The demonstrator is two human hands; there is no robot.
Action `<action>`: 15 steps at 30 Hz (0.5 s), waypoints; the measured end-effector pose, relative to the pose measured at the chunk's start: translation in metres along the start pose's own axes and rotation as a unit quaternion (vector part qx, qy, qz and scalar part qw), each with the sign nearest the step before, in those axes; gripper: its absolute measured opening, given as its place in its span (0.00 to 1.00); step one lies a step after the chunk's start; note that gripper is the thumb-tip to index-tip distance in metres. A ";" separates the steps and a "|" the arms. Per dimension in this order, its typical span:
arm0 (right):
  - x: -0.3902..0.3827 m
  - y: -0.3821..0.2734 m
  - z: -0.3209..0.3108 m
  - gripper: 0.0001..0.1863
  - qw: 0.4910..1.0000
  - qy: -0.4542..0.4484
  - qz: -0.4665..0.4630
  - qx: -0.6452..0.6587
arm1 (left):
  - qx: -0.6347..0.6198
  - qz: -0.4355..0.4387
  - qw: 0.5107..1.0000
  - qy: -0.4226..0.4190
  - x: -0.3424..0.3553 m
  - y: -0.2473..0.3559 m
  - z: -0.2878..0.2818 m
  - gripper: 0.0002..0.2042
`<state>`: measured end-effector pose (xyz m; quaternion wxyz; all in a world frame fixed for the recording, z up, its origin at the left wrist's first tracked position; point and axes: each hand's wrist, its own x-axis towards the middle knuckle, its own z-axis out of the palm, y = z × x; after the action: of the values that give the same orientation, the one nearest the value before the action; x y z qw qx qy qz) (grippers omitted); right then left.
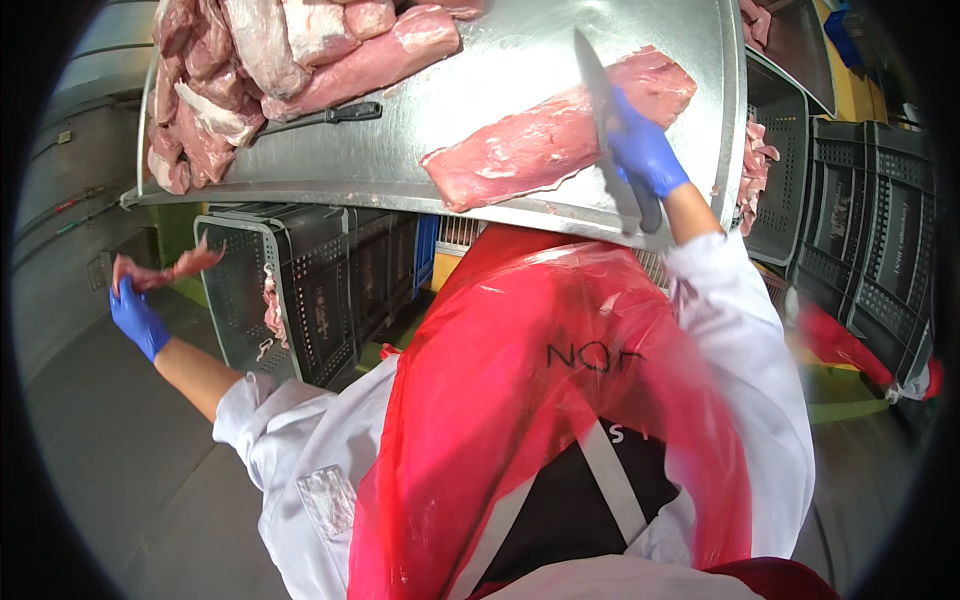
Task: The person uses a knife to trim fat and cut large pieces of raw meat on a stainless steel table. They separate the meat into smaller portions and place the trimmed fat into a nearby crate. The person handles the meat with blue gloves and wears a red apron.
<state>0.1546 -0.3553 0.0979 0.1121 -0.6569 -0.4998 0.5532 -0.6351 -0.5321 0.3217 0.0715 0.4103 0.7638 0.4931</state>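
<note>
My right hand [648, 150], in a blue glove, grips a knife [592, 85] over the steel table [540, 55]. The blade points away from me, across a long piece of pink meat [525, 150], and the dark handle sticks out below my palm. Whether the edge touches the meat, I cannot tell. Out to the far left, my left hand [140, 318], also blue-gloved, is closed on a thin strip of meat trimming [170, 268]. That strip hangs beside a grey crate [240, 300] with several trimmings [272, 305] inside.
Several meat pieces [270, 60] are piled at the table's far left. A second knife [345, 113] with a black handle lies in front of them. Past the right edge stand a crate of trimmings [755, 180] and more dark crates [865, 210]. A red sleeve or apron [845, 345] shows at right.
</note>
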 end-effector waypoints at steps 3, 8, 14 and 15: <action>-0.019 0.019 0.018 0.40 0.998 0.009 -0.026 -0.048 | 0.109 -0.123 0.986 -0.041 -0.013 -0.083 -0.088 0.19; -0.076 0.006 0.041 0.39 0.998 0.059 0.027 0.011 | 0.430 0.099 0.897 -0.022 -0.095 -0.038 0.073 0.30; -0.026 -0.005 0.045 0.40 0.992 0.121 0.026 -0.011 | 0.143 0.258 0.886 -0.357 -0.230 0.007 0.311 0.25; -0.046 -0.005 0.056 0.40 0.993 0.113 0.025 -0.012 | 0.108 0.246 0.874 -0.404 -0.247 -0.005 0.336 0.25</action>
<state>0.1099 -0.4115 0.1092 0.1462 -0.7285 -0.4740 0.4724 -0.3042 -0.4722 0.0756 0.2058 0.7535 0.5916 0.1999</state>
